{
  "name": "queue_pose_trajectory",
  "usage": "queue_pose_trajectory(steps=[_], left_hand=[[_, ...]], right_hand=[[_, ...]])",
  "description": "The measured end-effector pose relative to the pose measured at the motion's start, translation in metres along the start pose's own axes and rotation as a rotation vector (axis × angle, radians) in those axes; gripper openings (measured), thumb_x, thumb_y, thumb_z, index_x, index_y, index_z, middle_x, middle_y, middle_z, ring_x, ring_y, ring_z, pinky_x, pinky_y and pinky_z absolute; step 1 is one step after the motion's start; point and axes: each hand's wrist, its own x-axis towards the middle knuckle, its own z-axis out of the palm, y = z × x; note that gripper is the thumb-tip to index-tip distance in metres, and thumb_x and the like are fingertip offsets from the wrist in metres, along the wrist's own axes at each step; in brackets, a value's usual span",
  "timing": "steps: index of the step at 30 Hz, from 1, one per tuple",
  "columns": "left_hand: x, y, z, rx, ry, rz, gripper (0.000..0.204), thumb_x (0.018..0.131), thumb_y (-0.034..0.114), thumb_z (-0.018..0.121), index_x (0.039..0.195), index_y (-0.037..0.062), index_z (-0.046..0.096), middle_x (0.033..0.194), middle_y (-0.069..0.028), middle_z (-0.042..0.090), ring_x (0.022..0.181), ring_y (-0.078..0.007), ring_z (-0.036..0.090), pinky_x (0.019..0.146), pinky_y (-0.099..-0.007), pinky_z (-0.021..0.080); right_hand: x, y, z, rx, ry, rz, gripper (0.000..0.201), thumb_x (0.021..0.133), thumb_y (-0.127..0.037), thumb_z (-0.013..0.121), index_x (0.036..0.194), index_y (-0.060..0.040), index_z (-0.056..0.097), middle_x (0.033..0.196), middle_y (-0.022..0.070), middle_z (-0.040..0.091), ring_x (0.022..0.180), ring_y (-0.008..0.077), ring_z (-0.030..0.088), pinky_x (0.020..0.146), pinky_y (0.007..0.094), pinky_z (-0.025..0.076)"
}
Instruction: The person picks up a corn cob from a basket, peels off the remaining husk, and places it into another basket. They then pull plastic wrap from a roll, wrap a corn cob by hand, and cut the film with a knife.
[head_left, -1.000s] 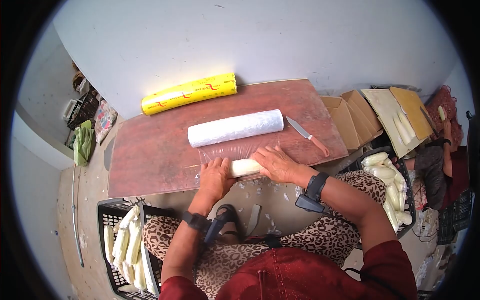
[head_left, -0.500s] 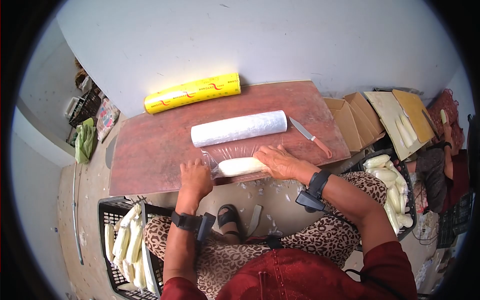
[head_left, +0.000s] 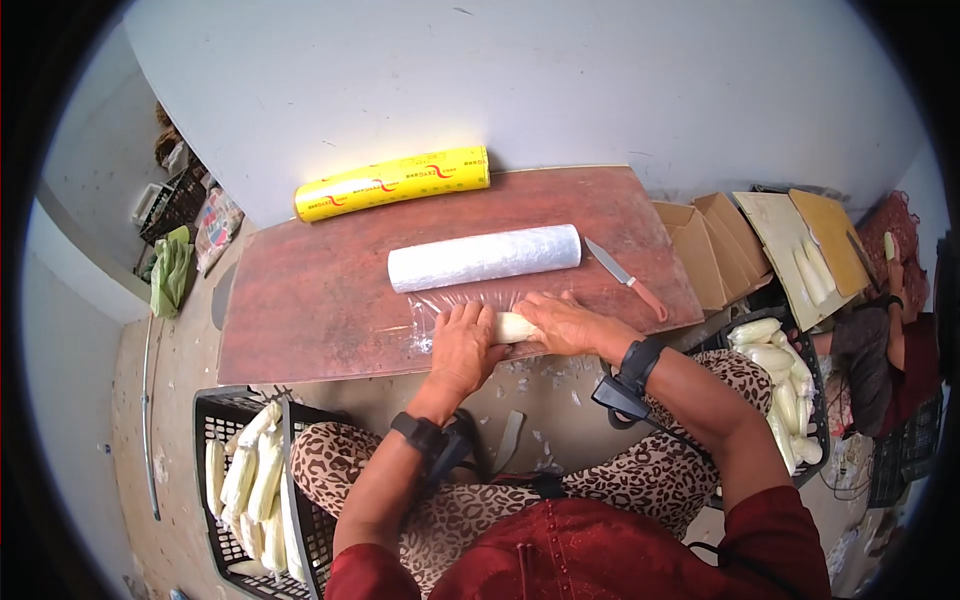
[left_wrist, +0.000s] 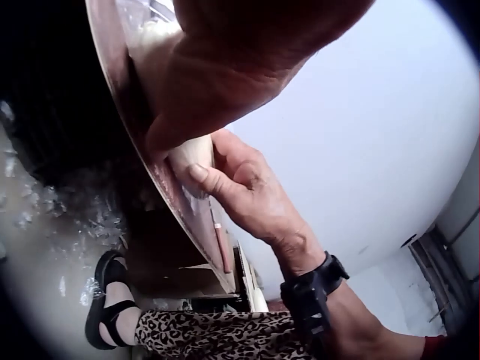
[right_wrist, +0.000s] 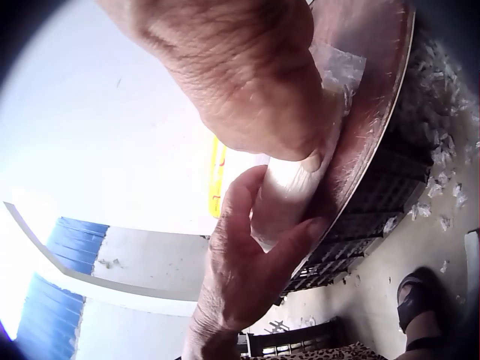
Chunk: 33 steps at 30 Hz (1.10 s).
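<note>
Gripped at its left end by the left hand [head_left: 463, 345], thumb on the near side and fingers over the far side, a pale, elongated vegetable [head_left: 515, 328] lies at the near edge of the reddish-brown table [head_left: 300, 320]. Its long axis runs left to right, nearly parallel to the film roll [head_left: 485, 258] beyond, with clear film [head_left: 424, 318] spread between. Right hand [head_left: 562, 323]: clasps the right end, thumb near, fingers beyond. Both hands touch the vegetable. Knife [head_left: 625, 280]: farther right, apart from the grip.
</note>
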Motion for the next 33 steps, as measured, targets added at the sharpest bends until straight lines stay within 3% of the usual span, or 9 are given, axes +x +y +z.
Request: queue_pose_trajectory(steps=[5, 8, 13, 16, 22, 25, 28, 31, 33], left_hand=[[-0.006, 0.003, 0.001, -0.024, 0.038, -0.021, 0.050, 0.069, 0.022, 0.078, 0.110, 0.0051, 0.054, 0.105, -0.0091, 0.054, 0.102, -0.0288, 0.050, 0.090, -0.0417, 0.037], [-0.008, 0.003, 0.004, -0.029, 0.060, -0.023, 0.052, 0.069, 0.021, 0.078, 0.112, 0.0045, 0.054, 0.106, -0.0096, 0.053, 0.103, -0.0289, 0.050, 0.091, -0.0420, 0.037], [-0.012, 0.002, 0.006, -0.027, 0.096, -0.002, 0.055, 0.070, 0.019, 0.077, 0.117, 0.0031, 0.052, 0.107, -0.0104, 0.052, 0.105, -0.0293, 0.049, 0.093, -0.0425, 0.035], [-0.014, 0.003, 0.007, -0.023, 0.105, 0.000, 0.055, 0.071, 0.018, 0.076, 0.118, 0.0026, 0.052, 0.107, -0.0105, 0.052, 0.104, -0.0293, 0.049, 0.094, -0.0427, 0.035], [-0.017, 0.002, 0.005, -0.026, 0.114, 0.002, 0.053, 0.072, 0.018, 0.075, 0.117, 0.0027, 0.052, 0.106, -0.0107, 0.052, 0.103, -0.0289, 0.050, 0.094, -0.0429, 0.036], [-0.017, -0.001, 0.008, -0.043, 0.123, -0.002, 0.051, 0.071, 0.017, 0.075, 0.115, 0.0035, 0.053, 0.105, -0.0106, 0.052, 0.102, -0.0285, 0.050, 0.094, -0.0426, 0.036], [-0.019, -0.002, 0.010, -0.065, 0.113, -0.028, 0.054, 0.071, 0.019, 0.076, 0.118, 0.0062, 0.053, 0.112, -0.0127, 0.053, 0.106, -0.0314, 0.049, 0.094, -0.0445, 0.035], [-0.024, -0.002, 0.008, -0.070, 0.130, -0.077, 0.054, 0.074, 0.021, 0.074, 0.122, 0.0105, 0.052, 0.111, -0.0142, 0.053, 0.107, -0.0329, 0.048, 0.093, -0.0460, 0.035], [-0.025, -0.004, 0.008, -0.067, 0.111, -0.099, 0.054, 0.075, 0.022, 0.073, 0.124, 0.0133, 0.052, 0.111, -0.0150, 0.053, 0.108, -0.0337, 0.048, 0.092, -0.0466, 0.035]], right_hand=[[-0.009, -0.003, -0.014, 0.053, 0.029, -0.036, 0.038, 0.084, -0.016, 0.065, 0.119, -0.0055, 0.054, 0.114, 0.0127, 0.053, 0.113, 0.0309, 0.050, 0.091, 0.0486, 0.040], [-0.014, 0.025, -0.015, 0.294, 0.284, -0.074, 0.033, 0.084, -0.016, 0.065, 0.113, -0.0038, 0.058, 0.111, 0.0149, 0.056, 0.108, 0.0335, 0.054, 0.090, 0.0451, 0.044], [-0.039, 0.093, -0.015, 0.068, 0.578, 0.502, 0.035, 0.084, -0.026, 0.067, 0.111, -0.0044, 0.060, 0.119, 0.0185, 0.054, 0.113, 0.0354, 0.052, 0.095, 0.0569, 0.038], [-0.060, 0.108, -0.019, -0.068, 0.473, 0.757, 0.032, 0.083, -0.027, 0.068, 0.104, -0.0026, 0.063, 0.123, 0.0214, 0.053, 0.117, 0.0352, 0.051, 0.095, 0.0568, 0.038], [-0.073, 0.148, 0.005, -0.014, 0.459, 0.688, 0.030, 0.080, -0.026, 0.071, 0.078, 0.0024, 0.063, 0.064, 0.0175, 0.059, 0.057, 0.0309, 0.062, 0.056, 0.0440, 0.049], [-0.073, 0.130, -0.014, 0.196, 0.324, 0.859, 0.029, 0.080, -0.024, 0.072, 0.090, 0.0013, 0.063, 0.081, 0.0212, 0.066, 0.080, 0.0435, 0.064, 0.072, 0.0471, 0.051], [-0.082, 0.197, 0.028, 0.043, 0.741, 0.659, 0.024, 0.088, -0.024, 0.065, 0.082, -0.0038, 0.054, 0.057, 0.0084, 0.057, 0.039, 0.0196, 0.051, 0.038, 0.0368, 0.040], [-0.082, 0.135, -0.015, 0.741, 0.803, 0.911, 0.019, 0.093, -0.022, 0.060, 0.089, -0.0081, 0.047, 0.060, 0.0037, 0.057, 0.042, 0.0124, 0.052, 0.035, 0.0279, 0.038], [-0.072, 0.115, -0.026, 0.818, 0.823, 0.702, 0.017, 0.094, -0.019, 0.058, 0.093, -0.0078, 0.046, 0.065, 0.0030, 0.058, 0.044, 0.0092, 0.051, 0.035, 0.0244, 0.038]])
